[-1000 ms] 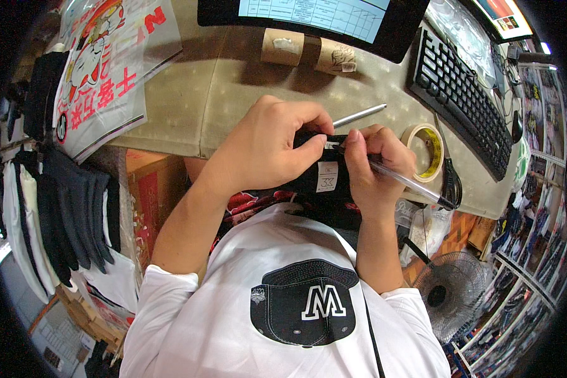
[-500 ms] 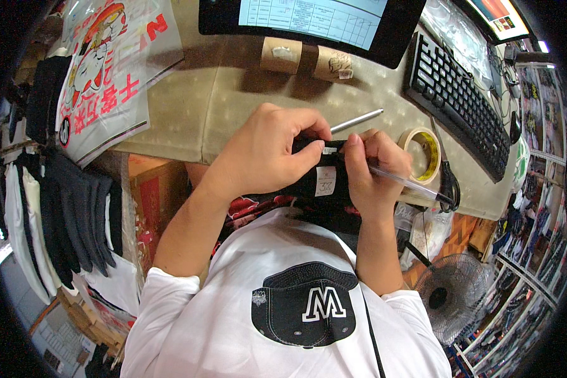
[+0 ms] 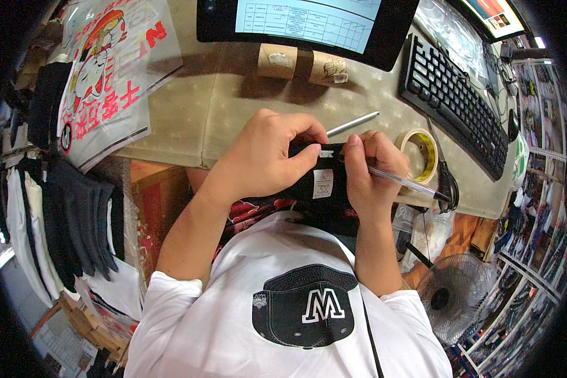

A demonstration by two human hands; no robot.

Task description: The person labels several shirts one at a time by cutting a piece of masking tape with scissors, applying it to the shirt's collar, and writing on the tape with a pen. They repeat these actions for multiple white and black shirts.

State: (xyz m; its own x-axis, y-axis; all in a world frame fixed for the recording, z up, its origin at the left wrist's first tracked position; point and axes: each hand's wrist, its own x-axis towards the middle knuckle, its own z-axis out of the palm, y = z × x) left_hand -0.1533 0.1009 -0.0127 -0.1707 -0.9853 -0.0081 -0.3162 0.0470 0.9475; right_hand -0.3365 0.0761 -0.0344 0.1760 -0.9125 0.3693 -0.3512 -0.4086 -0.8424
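In front of my body is a folded piece of black cloth [image 3: 339,181], with a white paper tag [image 3: 322,183] marked by hand and a small white label [image 3: 326,154] near its upper edge. My left hand [image 3: 263,154] is closed, thumb and fingers pinching that upper edge. Closed around a clear-barrelled pen [image 3: 416,184], my right hand [image 3: 377,167] also has its thumb at the cloth's right edge. The pen's tip is hidden behind my fingers. Just beyond my hands, a slim silver stick [image 3: 354,124] lies on the table.
A tape roll [image 3: 419,156] and black-handled scissors [image 3: 447,189] lie right of my hand, near a black keyboard [image 3: 455,104]. Two cardboard tubes [image 3: 277,61] sit below the screen [image 3: 305,22]. A printed plastic bag [image 3: 116,75] covers the table's left. A fan [image 3: 457,296] stands lower right.
The whole view has shifted slightly, and the cloth's tag tilts a little differently. Both hands keep their grips, with the pen still in my right hand.
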